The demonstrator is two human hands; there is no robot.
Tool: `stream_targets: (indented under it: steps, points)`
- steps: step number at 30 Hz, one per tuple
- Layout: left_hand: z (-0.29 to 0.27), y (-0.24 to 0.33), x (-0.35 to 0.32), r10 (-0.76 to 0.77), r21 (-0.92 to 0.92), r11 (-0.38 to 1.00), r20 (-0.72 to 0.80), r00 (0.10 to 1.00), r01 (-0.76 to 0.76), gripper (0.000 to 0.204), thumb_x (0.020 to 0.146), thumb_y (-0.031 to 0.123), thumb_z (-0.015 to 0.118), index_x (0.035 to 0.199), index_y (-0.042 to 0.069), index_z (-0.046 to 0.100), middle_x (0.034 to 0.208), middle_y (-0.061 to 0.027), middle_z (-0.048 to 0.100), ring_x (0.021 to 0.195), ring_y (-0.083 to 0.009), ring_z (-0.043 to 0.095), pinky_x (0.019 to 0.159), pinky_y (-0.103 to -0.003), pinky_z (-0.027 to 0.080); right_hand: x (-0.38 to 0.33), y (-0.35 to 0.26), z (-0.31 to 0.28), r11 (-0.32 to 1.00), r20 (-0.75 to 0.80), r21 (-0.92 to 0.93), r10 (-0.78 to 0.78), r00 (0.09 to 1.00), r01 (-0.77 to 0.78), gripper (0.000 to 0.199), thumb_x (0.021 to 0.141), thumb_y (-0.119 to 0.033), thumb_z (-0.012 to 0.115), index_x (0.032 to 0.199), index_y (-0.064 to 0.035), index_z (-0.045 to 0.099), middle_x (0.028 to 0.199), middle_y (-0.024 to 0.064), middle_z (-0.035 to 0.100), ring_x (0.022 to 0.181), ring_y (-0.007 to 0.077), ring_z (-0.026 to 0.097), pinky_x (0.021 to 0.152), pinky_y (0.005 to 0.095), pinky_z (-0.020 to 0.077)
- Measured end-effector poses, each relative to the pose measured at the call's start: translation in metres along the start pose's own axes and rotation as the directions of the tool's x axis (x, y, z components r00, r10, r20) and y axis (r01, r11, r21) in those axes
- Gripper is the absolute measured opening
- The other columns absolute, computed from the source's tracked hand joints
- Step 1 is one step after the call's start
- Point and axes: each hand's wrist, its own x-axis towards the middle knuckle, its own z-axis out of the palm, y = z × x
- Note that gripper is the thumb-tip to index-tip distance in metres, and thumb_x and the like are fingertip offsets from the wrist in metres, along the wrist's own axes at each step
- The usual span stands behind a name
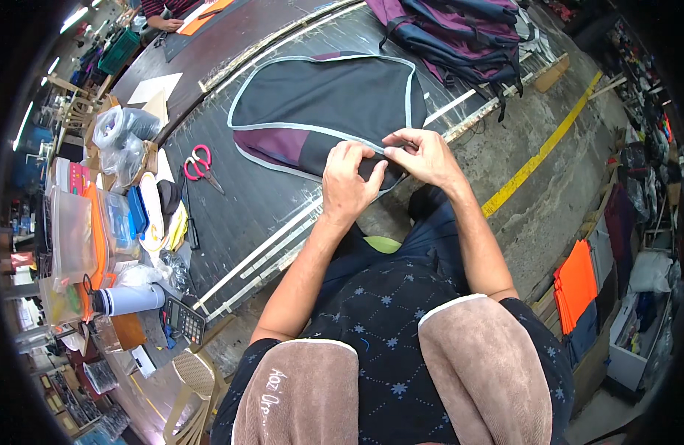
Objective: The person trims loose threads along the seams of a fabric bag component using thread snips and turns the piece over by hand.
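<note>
A black fabric panel (327, 93) with a purple section (271, 144) and light grey-blue edge binding (242, 89) lies across the dark worktable. At its near right edge, my left hand (348, 180) pinches the cloth between thumb and fingers. Close beside it, my right hand (425, 157) grips the same edge, its thumb and forefinger pressed together by the binding. The fingers partly hide the small stretch of cloth between them. Scissors with pinkish-red handles (201, 163) rest on the table to the left of the panel.
Purple and navy backpacks (461, 41) are piled at the table's far right. Plastic boxes (71, 230), a white bottle (130, 299) and a calculator (185, 320) crowd the left. Another person's hand (164, 23) is at the far left. A yellow line (542, 148) crosses the floor.
</note>
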Motion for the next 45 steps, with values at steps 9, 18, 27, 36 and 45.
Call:
stream_targets:
  steps: [9,18,27,36,45]
  points:
    - [0.011,0.005,0.007,-0.028,0.03,0.999,-0.095,0.995,0.03,0.02,0.085,0.008,0.092,0.096,0.004,0.076,0.097,-0.0132,0.077,0.095,-0.0338,0.074,0.089,-0.045,0.059,0.024,0.039,0.015,0.964,0.1,0.262,0.015,0.995,-0.04,0.029,0.105,-0.028,0.075,0.105,-0.0009,0.085,0.077,-0.007,0.065,0.07,0.0033,0.052,0.062,0.0282,0.0413]
    - [0.013,-0.001,-0.003,-0.062,-0.1,0.994,-0.123,0.99,0.05,0.013,0.086,0.002,0.085,0.093,0.004,0.074,0.099,-0.0112,0.077,0.094,-0.0338,0.075,0.087,-0.045,0.06,0.018,0.022,0.005,0.967,0.137,0.23,0.078,0.988,-0.108,0.03,0.106,-0.032,0.077,0.107,-0.0016,0.081,0.082,-0.0072,0.066,0.073,0.004,0.055,0.066,0.0278,0.0437]
    - [0.008,-0.004,-0.002,-0.131,-0.219,0.97,-0.125,0.983,0.102,0.014,0.086,-0.002,0.086,0.095,0.003,0.077,0.106,-0.0128,0.073,0.096,-0.0286,0.074,0.086,-0.04,0.061,-0.025,-0.018,-0.017,0.809,-0.072,-0.304,-0.546,0.834,0.504,0.026,0.093,-0.016,0.091,0.114,-0.0048,0.08,0.093,0.0085,0.072,0.076,0.0221,0.074,0.069,0.0362,0.0569]
    - [0.004,-0.003,-0.001,-0.094,-0.219,0.974,-0.133,0.987,0.063,0.016,0.085,-0.002,0.088,0.098,0.004,0.08,0.104,-0.0104,0.073,0.1,-0.0271,0.072,0.089,-0.04,0.059,-0.02,-0.023,0.0,0.669,-0.034,-0.514,-0.641,0.767,0.537,0.018,0.094,-0.016,0.086,0.11,-0.0103,0.079,0.091,0.0058,0.067,0.078,0.0288,0.075,0.068,0.0418,0.0599]
    - [0.004,-0.003,-0.001,-0.11,-0.248,0.966,-0.146,0.983,0.071,0.016,0.085,-0.003,0.087,0.097,0.003,0.079,0.105,-0.012,0.07,0.102,-0.0278,0.07,0.088,-0.04,0.06,-0.016,-0.024,0.004,0.595,-0.015,-0.57,-0.697,0.717,0.566,0.015,0.092,-0.012,0.088,0.102,-0.0092,0.078,0.089,0.0069,0.068,0.073,0.0285,0.072,0.064,0.0422,0.0569]
